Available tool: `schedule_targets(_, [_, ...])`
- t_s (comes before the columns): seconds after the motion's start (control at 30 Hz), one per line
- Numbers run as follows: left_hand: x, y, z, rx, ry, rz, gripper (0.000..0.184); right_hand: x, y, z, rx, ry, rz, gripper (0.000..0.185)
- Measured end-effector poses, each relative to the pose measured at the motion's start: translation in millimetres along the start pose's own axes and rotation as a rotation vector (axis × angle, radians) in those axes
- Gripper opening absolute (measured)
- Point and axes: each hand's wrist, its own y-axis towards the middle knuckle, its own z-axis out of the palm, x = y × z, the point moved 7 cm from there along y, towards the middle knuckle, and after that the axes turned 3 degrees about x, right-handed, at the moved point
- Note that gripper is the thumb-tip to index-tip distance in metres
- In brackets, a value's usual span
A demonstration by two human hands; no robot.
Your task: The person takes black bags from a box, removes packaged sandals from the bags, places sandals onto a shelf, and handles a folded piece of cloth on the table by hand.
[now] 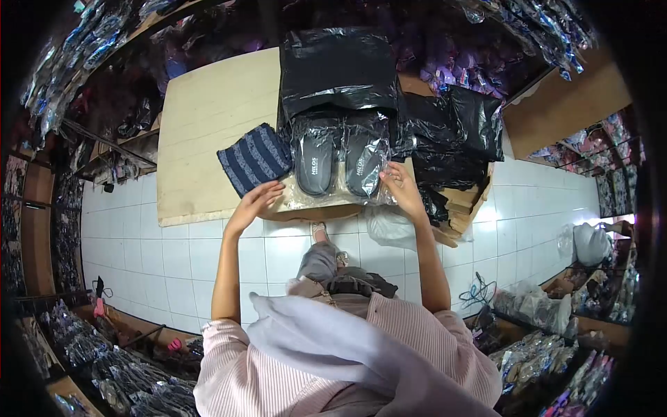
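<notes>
A pair of dark slippers [315, 167] in clear plastic lies on the wooden table [208, 104], its upper end at the mouth of a black plastic bag [338, 73]. My right hand [399, 182] has its thumb and fingers closed on the edge of the clear plastic, beside the right slipper. My left hand [262, 201] is open near the table's front edge, left of the slippers and just below a folded blue and grey striped cloth [256, 160]. Nothing is in it.
Several black plastic packages [476, 125] are piled right of the bag, above a torn cardboard box [462, 208]. A pale plastic bag [392, 226] sits below the table's front edge. Racks of wrapped goods surround the tiled floor [160, 257].
</notes>
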Motion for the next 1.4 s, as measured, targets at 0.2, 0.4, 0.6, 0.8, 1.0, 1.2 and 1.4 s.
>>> schedule_targets(0.2, [-4.5,34.4,35.6,-0.152,0.209,-0.039,0.053,-12.2,9.6,5.8,0.023,0.191,0.025,0.059])
schedule_targets(0.4, [-4.6,43.4,50.3,-0.322,0.003,-0.004,0.056,-6.1,13.1,14.3,0.064,0.364,-0.013,0.064])
schedule_targets(0.6, [-13.5,31.6,60.2,-0.257,-0.150,0.011,0.043,20.0,-1.9,20.5,0.168,0.478,-0.034,0.057])
schedule_targets(0.8, [-5.0,13.7,59.9,-0.274,-0.204,0.036,0.039,23.4,-33.6,27.1,0.180,0.524,0.016,0.054])
schedule_targets(1.0, [-4.8,-12.5,75.0,-0.240,-0.243,-0.044,0.044,20.4,-64.9,32.0,0.125,0.624,-0.015,0.060])
schedule_targets(1.2, [7.2,-41.0,84.9,-0.218,-0.253,-0.122,0.050,25.2,-98.8,30.9,0.119,0.633,-0.033,0.064])
schedule_targets(1.4, [23.1,-67.0,94.1,-0.179,-0.351,-0.027,0.064,30.2,-132.5,21.6,0.076,0.443,-0.001,0.074])
